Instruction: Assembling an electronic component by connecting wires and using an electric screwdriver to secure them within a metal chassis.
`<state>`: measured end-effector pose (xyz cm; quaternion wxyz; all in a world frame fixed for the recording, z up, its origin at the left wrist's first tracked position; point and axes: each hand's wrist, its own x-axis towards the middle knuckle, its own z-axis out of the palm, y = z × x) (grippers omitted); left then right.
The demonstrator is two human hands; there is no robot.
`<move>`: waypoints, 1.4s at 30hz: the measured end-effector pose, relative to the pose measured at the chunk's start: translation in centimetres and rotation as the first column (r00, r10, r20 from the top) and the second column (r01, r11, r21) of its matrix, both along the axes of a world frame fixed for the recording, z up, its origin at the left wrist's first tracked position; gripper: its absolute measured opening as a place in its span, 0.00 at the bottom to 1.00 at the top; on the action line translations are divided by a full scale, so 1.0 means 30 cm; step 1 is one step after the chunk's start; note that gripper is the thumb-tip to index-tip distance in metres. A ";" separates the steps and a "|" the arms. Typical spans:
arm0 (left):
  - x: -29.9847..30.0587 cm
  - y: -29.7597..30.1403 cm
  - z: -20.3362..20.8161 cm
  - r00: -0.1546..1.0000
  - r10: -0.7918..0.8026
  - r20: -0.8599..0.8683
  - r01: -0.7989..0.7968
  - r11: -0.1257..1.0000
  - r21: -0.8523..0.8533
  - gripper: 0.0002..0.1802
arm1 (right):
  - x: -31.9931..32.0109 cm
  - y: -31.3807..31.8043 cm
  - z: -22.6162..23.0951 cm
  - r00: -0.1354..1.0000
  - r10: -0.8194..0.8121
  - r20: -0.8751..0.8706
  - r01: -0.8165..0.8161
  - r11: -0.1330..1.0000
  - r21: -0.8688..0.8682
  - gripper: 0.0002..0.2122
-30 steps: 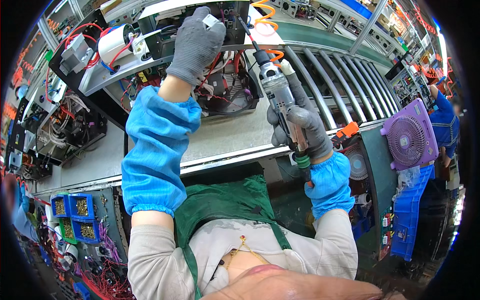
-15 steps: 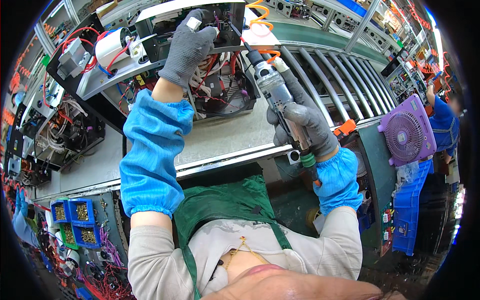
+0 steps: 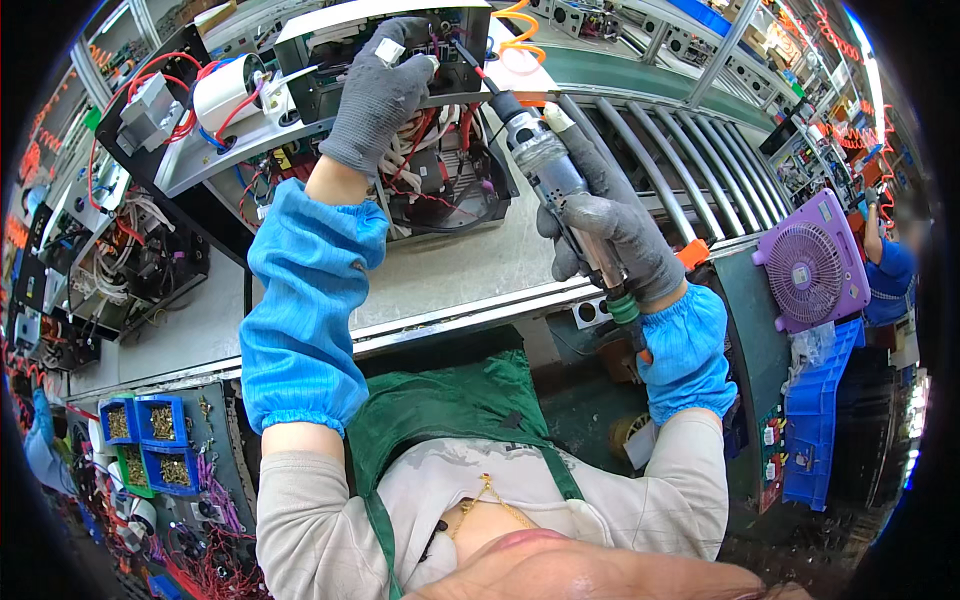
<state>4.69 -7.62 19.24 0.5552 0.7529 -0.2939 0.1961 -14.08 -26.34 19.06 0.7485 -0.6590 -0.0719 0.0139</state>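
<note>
My right hand (image 3: 625, 230), in a grey glove, is wrapped round a silver air screwdriver (image 3: 550, 165). Its long bit, with a red band, points up and left into an open metal housing (image 3: 300, 50) holding circuit boards. Whether the bit touches a screw is too small to tell. My left hand (image 3: 375, 105), gloved in grey with white fingertip wraps, reaches into that housing beside the bit, fingers curled; what they hold is hidden. Under the housing lie red and white wires and a dark coil assembly (image 3: 430, 175). A white cylinder (image 3: 225, 90) with red leads sits left of my left hand.
A roller conveyor (image 3: 690, 165) runs off to the right, past a purple fan (image 3: 805, 262) and a co-worker (image 3: 890, 265) in blue. Blue bins (image 3: 163, 422) of brass-coloured screws stand at lower left. An orange coiled hose (image 3: 515, 25) hangs behind the housing.
My right hand and the screwdriver's rear end have shifted slightly right, while the bit end stays by the housing. My left hand has hardly moved. The co-worker at right has changed posture.
</note>
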 end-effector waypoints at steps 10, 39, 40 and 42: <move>-0.010 -0.006 0.001 0.990 0.008 0.141 -0.014 0.999 0.042 0.21 | -0.003 -0.008 0.017 1.000 0.018 0.011 -0.018 1.000 0.011 0.45; -0.026 -0.012 -0.077 0.919 0.163 0.358 -0.173 0.985 -0.004 0.08 | 0.043 0.010 0.056 0.980 -0.068 0.188 0.175 0.744 -0.644 0.31; -0.025 -0.005 -0.081 0.923 0.159 0.351 -0.169 0.986 0.000 0.09 | 0.035 0.023 0.086 0.979 -0.082 0.186 0.195 0.637 -0.745 0.30; -0.029 0.009 -0.088 0.927 0.155 0.342 -0.165 0.986 0.001 0.10 | 0.028 0.032 0.121 0.984 -0.114 0.140 0.180 0.567 -0.804 0.28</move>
